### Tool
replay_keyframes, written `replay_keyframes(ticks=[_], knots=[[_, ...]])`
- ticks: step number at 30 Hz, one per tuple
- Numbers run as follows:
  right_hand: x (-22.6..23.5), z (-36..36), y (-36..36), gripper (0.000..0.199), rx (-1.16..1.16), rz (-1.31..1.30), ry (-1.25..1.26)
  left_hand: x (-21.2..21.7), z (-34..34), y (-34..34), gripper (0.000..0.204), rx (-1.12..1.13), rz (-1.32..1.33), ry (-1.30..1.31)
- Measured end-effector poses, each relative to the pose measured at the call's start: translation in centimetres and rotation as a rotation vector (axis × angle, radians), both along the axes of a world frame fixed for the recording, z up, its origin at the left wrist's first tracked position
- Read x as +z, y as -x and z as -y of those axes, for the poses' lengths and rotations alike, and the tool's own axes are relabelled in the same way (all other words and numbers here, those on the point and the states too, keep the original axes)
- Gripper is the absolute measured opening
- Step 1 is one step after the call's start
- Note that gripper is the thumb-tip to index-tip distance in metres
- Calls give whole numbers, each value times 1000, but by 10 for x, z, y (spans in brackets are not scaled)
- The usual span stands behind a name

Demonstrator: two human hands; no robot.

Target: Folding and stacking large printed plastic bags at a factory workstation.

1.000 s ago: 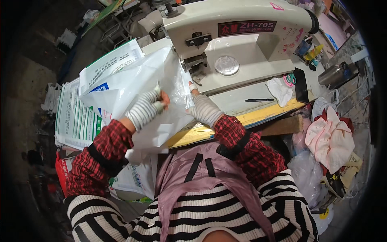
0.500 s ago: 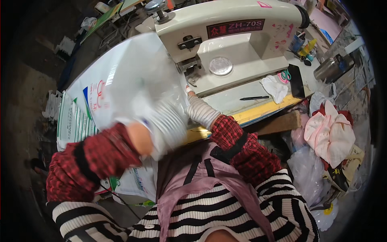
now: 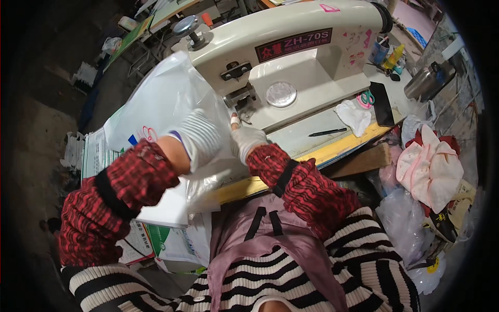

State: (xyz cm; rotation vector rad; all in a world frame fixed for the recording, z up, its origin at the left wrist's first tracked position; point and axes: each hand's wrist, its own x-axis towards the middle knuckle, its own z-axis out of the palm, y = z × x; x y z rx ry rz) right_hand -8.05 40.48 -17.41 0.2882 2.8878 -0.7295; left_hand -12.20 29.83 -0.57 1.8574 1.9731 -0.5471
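A large translucent plastic bag (image 3: 166,83) stands to the left of the white sewing machine (image 3: 223,47), its edge by the needle end. My left hand (image 3: 200,134), in a white ribbed glove, lies against the bag; its fingers are hidden. My right hand (image 3: 245,139), in a pale glove with bare, taped fingertips, closes on the bag's edge right beside the presser foot (image 3: 240,99). Under the bag's lower side lies a stack of white printed bags (image 3: 96,151).
A black pen (image 3: 327,132), a white cloth (image 3: 354,117) and scissors (image 3: 366,99) lie on the machine table. Beyond them stands a metal bottle (image 3: 429,80). A pinkish-white cloth (image 3: 429,169) and plastic bags (image 3: 400,213) are heaped at the right.
My left hand has moved up and to the right along the plastic bag, which has swung more upright. My right hand has shifted slightly left, staying by the presser foot.
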Motion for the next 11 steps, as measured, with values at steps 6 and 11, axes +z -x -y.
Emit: replay_keyframes(ticks=[6,11], knots=[[-6,6,8,53,49,-80,176,-41,2,-60,23,152,58,201],[-61,10,0,99,-107,30,583,-16,-3,-14,41,-28,38,311]])
